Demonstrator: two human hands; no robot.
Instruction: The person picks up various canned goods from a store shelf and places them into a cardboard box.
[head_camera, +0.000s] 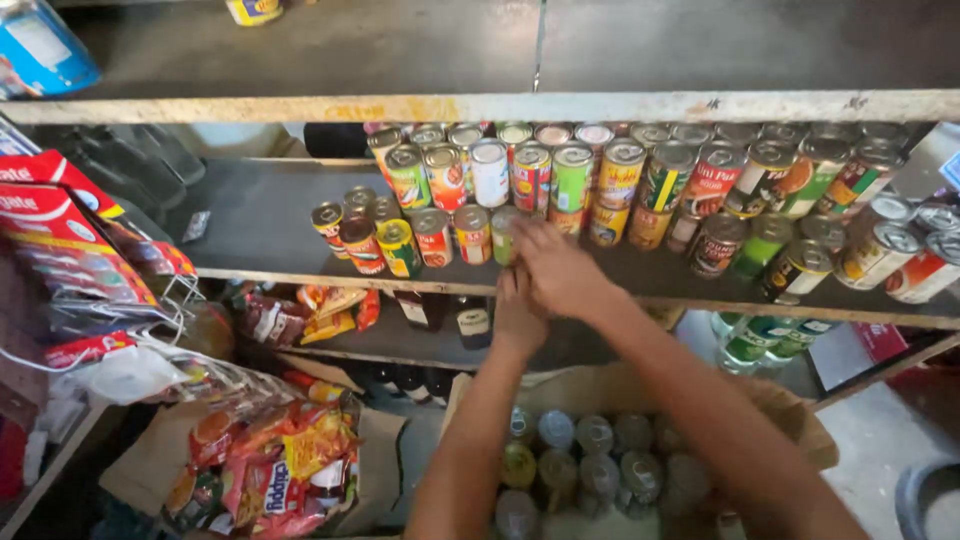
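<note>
Far left, we are seeing red cartons (55, 215) hanging on a wire rack, and below them a cardboard box with snack packets (280, 465) in red and yellow. On the middle shelf (260, 225) a front row of small cans (400, 245) is running toward the centre, with taller cans (530, 175) stacked behind it.

Our left hand (520, 310) is reaching up from below at the shelf's front edge, just under a green-labelled can (503, 235) at the end of the front row. Its fingers are hidden behind the right hand, so we cannot tell whether they are spread or gripping. Our right hand (560, 268) is lying over the left, palm down, fingers bent and touching the green-labelled can; whether it is actually pinching it we cannot tell. The can is standing upright on the shelf, directly at the fingertips of both hands.

Below our forearms an open carton of cans (600, 455) is sitting on the floor, lids up. To the right, more cans (880, 250) are lying tilted on the shelf, well apart from the hands.
</note>
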